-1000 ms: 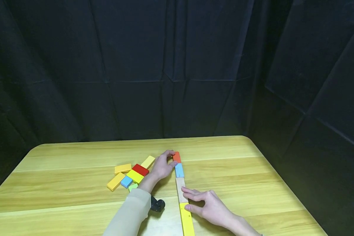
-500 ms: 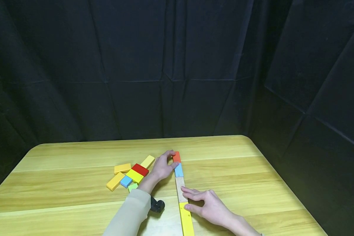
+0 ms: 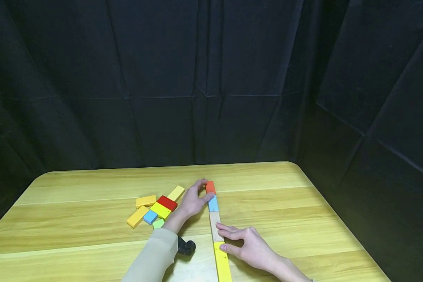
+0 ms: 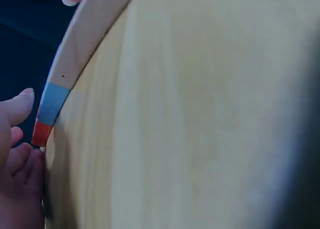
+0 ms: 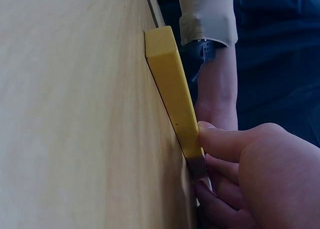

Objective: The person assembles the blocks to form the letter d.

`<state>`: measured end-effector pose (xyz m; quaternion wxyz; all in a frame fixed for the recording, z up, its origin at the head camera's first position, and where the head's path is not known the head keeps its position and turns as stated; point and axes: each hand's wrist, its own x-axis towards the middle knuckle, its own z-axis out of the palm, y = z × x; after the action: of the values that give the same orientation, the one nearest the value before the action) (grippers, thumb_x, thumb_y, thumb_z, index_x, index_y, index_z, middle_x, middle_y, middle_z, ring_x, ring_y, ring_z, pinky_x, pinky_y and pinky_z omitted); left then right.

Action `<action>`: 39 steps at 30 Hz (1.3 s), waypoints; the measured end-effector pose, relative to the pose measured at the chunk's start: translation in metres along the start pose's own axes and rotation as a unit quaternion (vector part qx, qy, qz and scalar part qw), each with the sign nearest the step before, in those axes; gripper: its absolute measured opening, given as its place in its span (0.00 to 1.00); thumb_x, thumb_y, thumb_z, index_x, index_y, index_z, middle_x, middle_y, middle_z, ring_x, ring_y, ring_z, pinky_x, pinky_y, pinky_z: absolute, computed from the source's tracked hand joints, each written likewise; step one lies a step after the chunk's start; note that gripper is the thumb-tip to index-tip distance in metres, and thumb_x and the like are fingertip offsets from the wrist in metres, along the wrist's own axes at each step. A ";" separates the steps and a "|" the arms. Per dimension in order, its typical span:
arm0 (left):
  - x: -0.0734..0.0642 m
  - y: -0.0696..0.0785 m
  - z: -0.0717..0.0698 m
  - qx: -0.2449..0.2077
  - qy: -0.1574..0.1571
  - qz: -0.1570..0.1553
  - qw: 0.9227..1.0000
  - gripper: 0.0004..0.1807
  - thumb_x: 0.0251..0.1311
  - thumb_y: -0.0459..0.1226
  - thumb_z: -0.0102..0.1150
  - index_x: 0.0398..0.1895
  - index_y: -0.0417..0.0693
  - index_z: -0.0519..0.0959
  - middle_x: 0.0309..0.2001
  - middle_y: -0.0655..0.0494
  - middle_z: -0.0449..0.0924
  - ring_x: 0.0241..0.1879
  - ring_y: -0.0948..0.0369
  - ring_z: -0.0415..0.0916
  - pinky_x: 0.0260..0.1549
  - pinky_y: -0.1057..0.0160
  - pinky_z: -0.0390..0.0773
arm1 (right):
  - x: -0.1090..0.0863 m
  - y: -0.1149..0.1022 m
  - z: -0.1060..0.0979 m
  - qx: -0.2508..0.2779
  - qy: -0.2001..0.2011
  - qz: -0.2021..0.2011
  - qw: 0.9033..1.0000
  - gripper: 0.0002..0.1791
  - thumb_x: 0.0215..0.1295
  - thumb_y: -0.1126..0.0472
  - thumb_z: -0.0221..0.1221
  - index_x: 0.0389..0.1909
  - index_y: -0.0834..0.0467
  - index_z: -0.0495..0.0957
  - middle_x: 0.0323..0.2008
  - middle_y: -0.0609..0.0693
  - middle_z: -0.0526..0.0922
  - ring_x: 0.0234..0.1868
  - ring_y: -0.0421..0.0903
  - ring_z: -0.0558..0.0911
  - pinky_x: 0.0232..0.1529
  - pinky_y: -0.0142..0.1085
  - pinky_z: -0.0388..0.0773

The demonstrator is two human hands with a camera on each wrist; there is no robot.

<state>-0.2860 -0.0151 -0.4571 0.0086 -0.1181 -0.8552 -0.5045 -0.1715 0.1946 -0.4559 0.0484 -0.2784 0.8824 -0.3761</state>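
A straight row of flat blocks runs away from the person: a yellow block [image 3: 222, 264], a bare wood block [image 3: 216, 226], a light blue block [image 3: 213, 203] and an orange-red block [image 3: 210, 187] at the far end. My left hand [image 3: 193, 201] lies along the row's left side. Its fingertips are at the orange-red block and its thumb is by the blue one. From the right, my right hand [image 3: 248, 246] touches the row, thumb at the yellow block's edge and fingers on the wood block. Both hands' fingers are gently bent; in the right wrist view the yellow block [image 5: 172, 94] lies along the thumb.
Left of my left arm lie loose blocks: a dark red one [image 3: 167, 203], a yellow one [image 3: 161, 210], a small blue one [image 3: 150, 216], a green one [image 3: 158, 223] and several orange or pale ones. A black device [image 3: 186, 246] is at the left wrist. Dark curtains [image 3: 162, 98] hang behind the table.
My left hand and the far end of the row have shifted very slightly left. The right hand stays almost still, and the loose blocks lie as before.
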 end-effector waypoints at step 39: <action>-0.143 -0.008 -0.074 0.051 0.088 0.017 0.995 0.19 0.60 0.32 0.68 0.56 0.49 0.82 0.52 0.53 0.85 0.52 0.54 0.81 0.53 0.52 0.80 | -0.001 0.000 0.001 0.015 0.002 -0.005 1.000 0.29 0.67 0.43 0.61 0.60 0.59 0.79 0.66 0.41 0.75 0.68 0.49 0.73 0.69 0.47 0.69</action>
<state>-0.1563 -0.1104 -0.4472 0.0985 -0.0876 -0.8736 -0.4684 -0.1707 0.1949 -0.4567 0.0493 -0.2812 0.8753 -0.3903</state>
